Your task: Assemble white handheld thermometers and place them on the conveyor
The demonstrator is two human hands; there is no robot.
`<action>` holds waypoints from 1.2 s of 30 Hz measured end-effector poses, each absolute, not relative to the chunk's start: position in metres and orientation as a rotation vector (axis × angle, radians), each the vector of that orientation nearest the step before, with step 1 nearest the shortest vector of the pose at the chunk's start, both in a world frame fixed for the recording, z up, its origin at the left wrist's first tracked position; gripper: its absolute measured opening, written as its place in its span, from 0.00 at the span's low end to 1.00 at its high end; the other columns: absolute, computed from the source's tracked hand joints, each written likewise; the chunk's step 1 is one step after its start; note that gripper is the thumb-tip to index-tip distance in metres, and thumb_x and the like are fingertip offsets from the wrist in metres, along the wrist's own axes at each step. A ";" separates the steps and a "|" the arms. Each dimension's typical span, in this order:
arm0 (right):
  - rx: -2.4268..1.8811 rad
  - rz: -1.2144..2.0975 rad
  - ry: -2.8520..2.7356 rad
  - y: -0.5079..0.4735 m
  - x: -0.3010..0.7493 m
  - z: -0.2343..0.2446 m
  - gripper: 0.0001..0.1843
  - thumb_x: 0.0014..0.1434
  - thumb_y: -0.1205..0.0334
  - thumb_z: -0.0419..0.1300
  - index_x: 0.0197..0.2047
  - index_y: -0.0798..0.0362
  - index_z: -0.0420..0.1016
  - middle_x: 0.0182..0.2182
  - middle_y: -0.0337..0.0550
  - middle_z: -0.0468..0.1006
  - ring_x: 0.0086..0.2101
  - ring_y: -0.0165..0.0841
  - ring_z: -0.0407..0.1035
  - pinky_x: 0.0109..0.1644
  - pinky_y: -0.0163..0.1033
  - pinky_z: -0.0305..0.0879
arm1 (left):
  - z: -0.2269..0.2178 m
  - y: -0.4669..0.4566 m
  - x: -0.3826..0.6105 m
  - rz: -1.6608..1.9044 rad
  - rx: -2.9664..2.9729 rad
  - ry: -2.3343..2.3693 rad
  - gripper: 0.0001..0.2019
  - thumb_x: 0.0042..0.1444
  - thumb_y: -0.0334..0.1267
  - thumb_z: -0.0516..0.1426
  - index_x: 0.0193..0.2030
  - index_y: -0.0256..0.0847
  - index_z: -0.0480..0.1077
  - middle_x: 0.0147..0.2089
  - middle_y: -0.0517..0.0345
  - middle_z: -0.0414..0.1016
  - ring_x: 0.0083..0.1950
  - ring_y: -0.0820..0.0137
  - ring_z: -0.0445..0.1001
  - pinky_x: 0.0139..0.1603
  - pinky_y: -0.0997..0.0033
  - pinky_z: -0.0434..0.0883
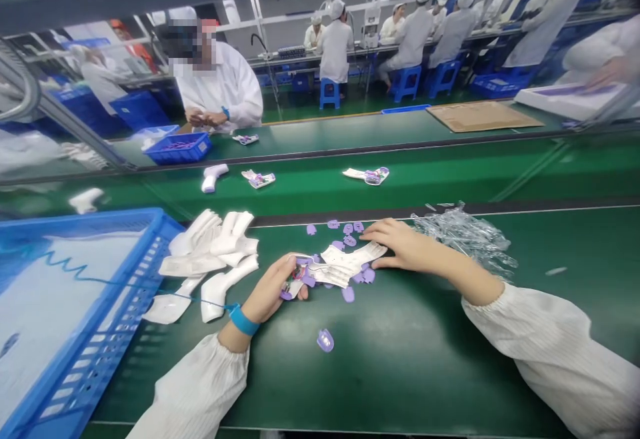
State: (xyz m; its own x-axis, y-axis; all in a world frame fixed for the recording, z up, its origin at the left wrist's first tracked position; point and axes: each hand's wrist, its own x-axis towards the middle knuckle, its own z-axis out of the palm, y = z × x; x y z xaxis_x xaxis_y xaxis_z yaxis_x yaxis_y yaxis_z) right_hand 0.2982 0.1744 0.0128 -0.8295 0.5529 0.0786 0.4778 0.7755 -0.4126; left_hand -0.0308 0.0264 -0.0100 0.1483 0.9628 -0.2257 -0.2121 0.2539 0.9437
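Note:
My left hand [274, 287] is closed around a white thermometer shell half [325, 272] with a purple piece inside it, near the table's middle. My right hand [400, 244] lies with fingers stretched over another white shell half [357, 254], touching it among several small purple buttons [350, 234]. One purple button [325, 340] lies apart, nearer to me. A pile of white shell halves [213, 252] sits left of my left hand. A blue wrist strap [244, 321] with a coiled cord is on my left wrist.
A blue crate [125, 306] stands at the left. Crumpled clear plastic bags [465, 234] lie right of my right hand. Thermometer parts [367, 174] ride the green conveyor [450, 172] beyond. A person in white [220, 89] works opposite beside a small blue bin [179, 148].

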 end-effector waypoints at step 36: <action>-0.845 0.255 -2.545 0.142 0.274 0.083 0.30 0.77 0.46 0.56 0.71 0.58 0.72 0.62 0.60 0.82 0.55 0.55 0.80 0.55 0.60 0.79 | 0.087 0.081 0.017 1.034 0.999 0.866 0.34 0.65 0.55 0.68 0.67 0.35 0.67 0.34 0.53 0.83 0.33 0.68 0.81 0.35 0.74 0.77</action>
State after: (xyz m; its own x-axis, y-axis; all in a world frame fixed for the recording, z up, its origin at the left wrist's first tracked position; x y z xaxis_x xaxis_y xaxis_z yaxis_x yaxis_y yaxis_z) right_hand 0.2737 0.1418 0.0833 -0.7143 0.6045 0.3526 0.5225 0.7959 -0.3059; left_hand 0.0165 0.0812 0.0869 0.2853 0.9525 -0.1069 -0.2723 0.1875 0.9438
